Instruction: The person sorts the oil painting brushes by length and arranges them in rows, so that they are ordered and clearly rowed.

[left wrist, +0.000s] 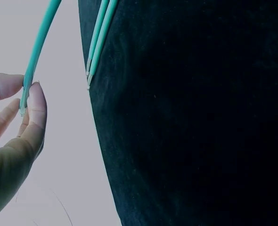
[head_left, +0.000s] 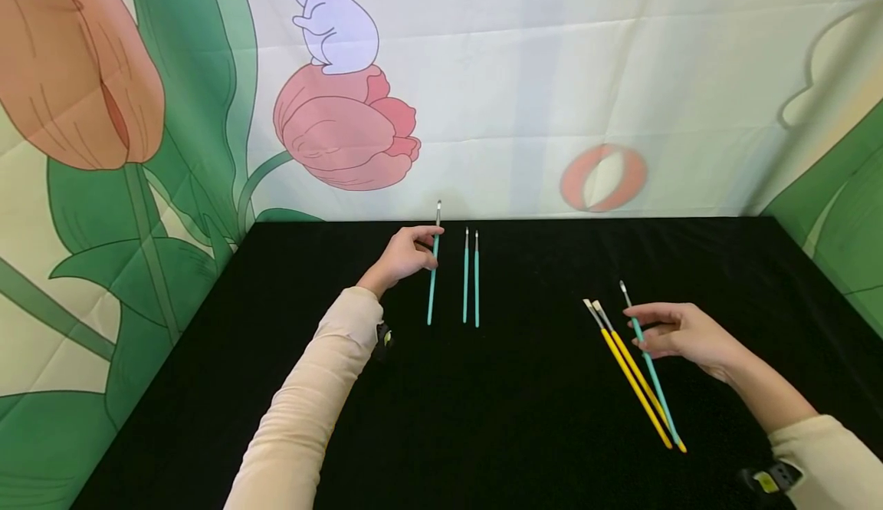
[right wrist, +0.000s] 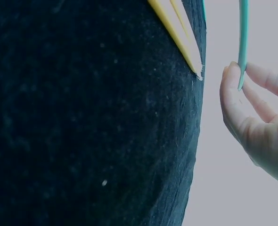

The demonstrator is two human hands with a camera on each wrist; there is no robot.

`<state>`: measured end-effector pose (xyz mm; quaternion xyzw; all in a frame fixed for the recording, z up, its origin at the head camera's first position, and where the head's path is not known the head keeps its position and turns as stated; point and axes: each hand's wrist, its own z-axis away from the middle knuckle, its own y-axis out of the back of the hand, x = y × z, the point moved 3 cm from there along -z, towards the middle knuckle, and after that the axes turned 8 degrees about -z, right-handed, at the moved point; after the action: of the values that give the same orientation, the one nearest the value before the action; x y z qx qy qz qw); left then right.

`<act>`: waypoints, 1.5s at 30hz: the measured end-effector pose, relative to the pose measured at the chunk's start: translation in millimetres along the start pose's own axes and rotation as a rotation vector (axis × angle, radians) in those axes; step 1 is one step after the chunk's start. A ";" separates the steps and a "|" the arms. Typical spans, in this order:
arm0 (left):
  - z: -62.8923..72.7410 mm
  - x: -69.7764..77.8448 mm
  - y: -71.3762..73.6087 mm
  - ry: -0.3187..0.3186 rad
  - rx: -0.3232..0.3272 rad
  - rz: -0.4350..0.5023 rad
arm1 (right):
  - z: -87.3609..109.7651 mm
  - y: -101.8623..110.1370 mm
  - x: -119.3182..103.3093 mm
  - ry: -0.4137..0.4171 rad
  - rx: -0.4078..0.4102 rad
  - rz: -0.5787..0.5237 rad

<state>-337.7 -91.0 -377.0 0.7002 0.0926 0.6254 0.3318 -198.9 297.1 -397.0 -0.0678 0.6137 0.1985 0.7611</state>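
Observation:
Between thumb and fingers my left hand [head_left: 407, 253] pinches a teal-handled paintbrush [head_left: 432, 287], its bristle tip pointing to the back. Just right of it, two more teal paintbrushes [head_left: 477, 287] lie side by side on the black cloth. On the right, my right hand [head_left: 679, 333] pinches another teal paintbrush [head_left: 655, 380] by its upper handle. That brush's lower end overlaps two yellow-handled paintbrushes [head_left: 631, 376], which lie slanted with bristles toward the back. Both wrist views show the pinched handles, the left one [left wrist: 37, 47] and the right one [right wrist: 243, 37], between thumb and fingertips.
Black cloth [head_left: 510, 418] covers the table. Behind it hangs a pale curtain [head_left: 524, 96] printed with tulips and a white animal, meeting the table's back edge. A dark wrist camera [head_left: 773, 479] sits at the right sleeve.

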 end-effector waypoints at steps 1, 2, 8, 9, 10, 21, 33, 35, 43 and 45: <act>-1.4 -0.4 -1.3 0.003 -0.002 0.004 | -0.4 -0.2 -0.1 0.000 -0.001 -0.001; -2.6 -1.0 -2.4 0.007 -0.003 0.008 | -0.7 -0.5 -0.3 0.001 -0.001 -0.001; -9.8 -6.7 -8.4 0.021 0.001 0.005 | -1.9 -1.5 0.0 -0.003 -0.003 -0.002; -10.9 -7.9 -9.1 0.024 0.002 0.004 | -2.1 -1.5 0.3 -0.005 -0.004 -0.004; -11.6 -8.9 -9.9 0.028 0.002 0.000 | -2.3 -1.5 0.6 -0.006 -0.005 -0.006; -21.4 -14.8 -21.6 0.077 -0.038 -0.013 | -2.4 -2.3 1.9 0.007 -0.008 -0.009; -25.7 -23.8 -33.7 0.142 -0.059 -0.027 | -4.7 -5.6 -1.3 -0.011 -0.005 -0.007; -26.6 -24.1 -35.1 0.151 -0.068 -0.030 | -4.9 -5.8 -1.6 -0.014 -0.003 -0.008; -33.5 -27.4 -37.8 0.163 -0.066 -0.093 | -6.7 -7.4 -4.4 0.000 -0.005 0.006; -34.4 -29.3 -38.0 0.169 -0.053 -0.092 | -7.6 -7.8 -4.6 0.009 -0.008 0.007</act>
<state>-365.0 -65.9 -423.0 0.6309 0.1357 0.6685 0.3698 -203.5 286.4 -395.5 -0.0695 0.6165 0.2034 0.7574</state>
